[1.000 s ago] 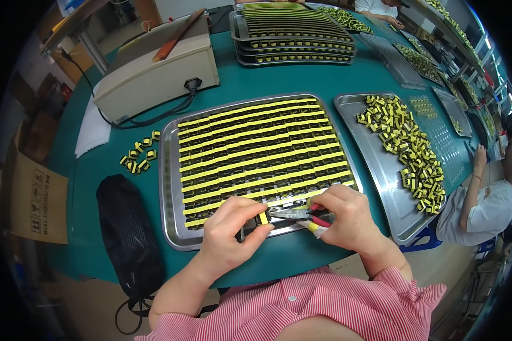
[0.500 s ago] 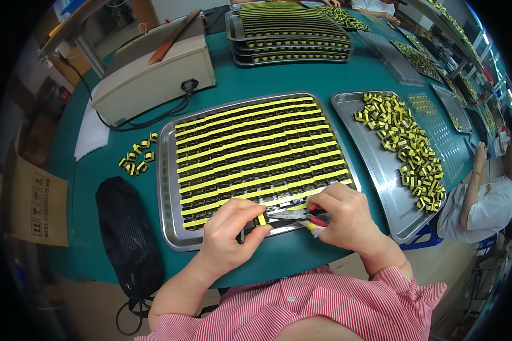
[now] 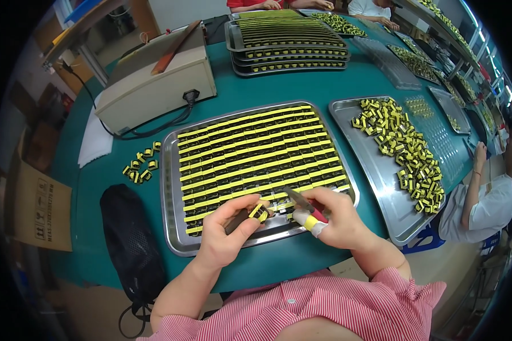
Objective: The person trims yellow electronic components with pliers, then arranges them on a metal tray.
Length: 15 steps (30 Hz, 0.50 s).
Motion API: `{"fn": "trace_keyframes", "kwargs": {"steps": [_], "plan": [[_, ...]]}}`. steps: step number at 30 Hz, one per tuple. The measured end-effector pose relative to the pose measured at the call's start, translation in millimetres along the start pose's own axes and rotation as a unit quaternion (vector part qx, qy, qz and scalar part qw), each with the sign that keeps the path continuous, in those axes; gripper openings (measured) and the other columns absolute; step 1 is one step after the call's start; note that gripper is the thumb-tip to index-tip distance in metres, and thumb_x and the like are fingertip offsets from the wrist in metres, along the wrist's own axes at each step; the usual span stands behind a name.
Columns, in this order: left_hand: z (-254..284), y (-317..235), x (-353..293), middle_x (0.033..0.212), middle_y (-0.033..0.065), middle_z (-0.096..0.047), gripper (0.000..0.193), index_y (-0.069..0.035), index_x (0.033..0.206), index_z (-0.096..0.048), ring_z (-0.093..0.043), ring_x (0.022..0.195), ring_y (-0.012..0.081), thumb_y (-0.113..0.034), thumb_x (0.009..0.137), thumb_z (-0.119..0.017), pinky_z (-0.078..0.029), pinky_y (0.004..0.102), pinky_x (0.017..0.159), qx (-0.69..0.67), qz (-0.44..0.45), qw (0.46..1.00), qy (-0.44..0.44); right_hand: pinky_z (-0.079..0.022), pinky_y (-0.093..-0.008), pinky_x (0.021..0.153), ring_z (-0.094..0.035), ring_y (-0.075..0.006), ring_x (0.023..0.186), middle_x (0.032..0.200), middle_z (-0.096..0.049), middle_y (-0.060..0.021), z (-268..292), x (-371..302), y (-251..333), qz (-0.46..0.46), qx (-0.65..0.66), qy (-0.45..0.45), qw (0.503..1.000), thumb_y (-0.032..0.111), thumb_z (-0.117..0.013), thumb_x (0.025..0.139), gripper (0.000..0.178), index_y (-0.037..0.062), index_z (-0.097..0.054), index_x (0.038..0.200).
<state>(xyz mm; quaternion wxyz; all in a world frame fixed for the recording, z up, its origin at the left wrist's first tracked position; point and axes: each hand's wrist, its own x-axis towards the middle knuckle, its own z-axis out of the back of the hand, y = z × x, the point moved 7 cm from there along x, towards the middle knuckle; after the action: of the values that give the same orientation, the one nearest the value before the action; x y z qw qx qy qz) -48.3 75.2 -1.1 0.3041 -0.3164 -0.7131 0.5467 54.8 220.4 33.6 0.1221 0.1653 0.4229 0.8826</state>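
My left hand pinches a small black-and-yellow wound part, probably a transformer or coil, between thumb and fingers. A dark stick-like item also shows within that grip; its kind is unclear. My right hand is closed around a pair of pliers with red grips and whitish and yellow wrapping on a handle. The jaws point up and left, apart from the held part. Both hands are over the near edge of a metal tray, which carries tight rows of the same yellow-topped parts.
A second metal tray at right holds a loose heap of parts. Several loose parts lie left, beyond a black mesh pouch. A beige box device with a cable and stacked trays stand behind. Other people sit around the table.
The pliers have come away from the part in my left hand, and their jaws now point upward. The part has turned between my left fingers. The whole view has shifted slightly.
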Motion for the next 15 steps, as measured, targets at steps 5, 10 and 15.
{"fn": "trace_keyframes", "kwargs": {"steps": [5,10,15], "plan": [[-5,1,-1,0.107,0.0161,-0.058,0.036,0.005,0.116,-0.047,-0.057,0.099,0.0203,0.001,0.081,-0.051,-0.046,0.0293,0.085,-0.001,0.002,1.0,0.026,-0.048,-0.0293,0.065,-0.058,-0.0177,0.081,0.094,-0.061,-0.0124,-37,-8,-12,-0.201,0.353,0.152,0.901,0.015,-0.05,0.09,0.026,0.0009,-0.049,0.112],[-9,1,-2,0.11,0.0122,-0.058,0.037,0.003,0.117,-0.048,-0.051,0.087,0.0123,0.003,0.08,-0.054,-0.043,0.0243,0.077,0.028,-0.043,0.998,0.042,-0.048,-0.0297,0.058,-0.058,-0.0182,0.076,0.093,-0.06,-0.014,-52,-11,-11,-0.282,0.495,0.199,0.797,0.021,-0.046,0.092,0.03,-0.0007,-0.051,0.111],[-17,-6,-4,0.108,0.0068,-0.058,0.041,-0.003,0.114,-0.054,-0.044,0.065,0.0077,0.004,0.074,-0.061,-0.039,0.0187,0.058,0.186,-0.126,0.973,0.05,-0.047,-0.0285,0.054,-0.057,-0.0156,0.073,0.092,-0.059,-0.0122,-54,-15,-11,-0.292,0.539,0.208,0.762,0.023,-0.047,0.092,0.029,-0.0006,-0.052,0.108]]}}
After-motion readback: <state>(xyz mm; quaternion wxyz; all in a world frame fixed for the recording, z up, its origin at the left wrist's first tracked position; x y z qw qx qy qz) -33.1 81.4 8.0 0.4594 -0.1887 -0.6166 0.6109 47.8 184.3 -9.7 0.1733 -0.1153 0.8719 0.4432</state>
